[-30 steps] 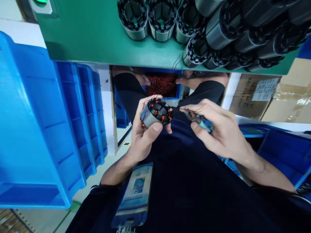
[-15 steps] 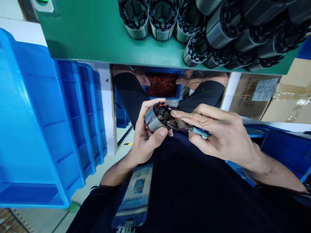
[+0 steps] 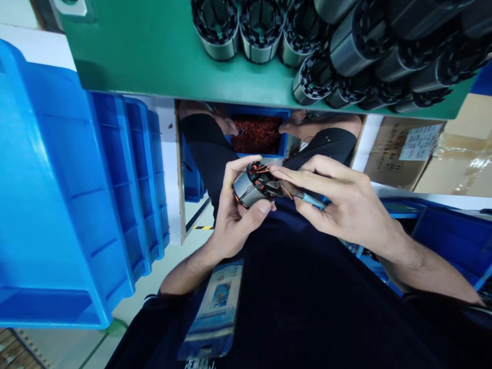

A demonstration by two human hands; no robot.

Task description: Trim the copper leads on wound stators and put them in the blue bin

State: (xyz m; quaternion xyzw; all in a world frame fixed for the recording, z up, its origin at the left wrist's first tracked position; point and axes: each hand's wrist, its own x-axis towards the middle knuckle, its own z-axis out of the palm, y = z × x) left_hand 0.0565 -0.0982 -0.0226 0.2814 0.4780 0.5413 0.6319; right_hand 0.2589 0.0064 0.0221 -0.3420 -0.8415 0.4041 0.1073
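Observation:
My left hand (image 3: 238, 225) is wrapped around a motor stator (image 3: 248, 190), a silver cylinder with black slotted ends and copper windings. It is tilted, with its open end facing right. In my right hand (image 3: 342, 205) are wire cutters (image 3: 313, 200) with light blue handles. Their dark metal head is at the stator's open end, and the jaws are partly hidden. My right index finger reaches toward the stator's upper rim, next to loose copper wire ends (image 3: 285, 190).
Several stators without visible windings (image 3: 261, 31) stand and lie on the green bench top (image 3: 154, 61). Beneath it, a blue bin (image 3: 286, 146) holds reddish copper scraps. Stacked blue crates (image 3: 69, 179) are at left, cardboard boxes (image 3: 400, 148) at right. A badge (image 3: 215, 307) hangs on my chest.
The stator has turned slightly in my left hand and shifted a little right. My right hand with the cutters has moved slightly left, and the long wire ends now lie differently.

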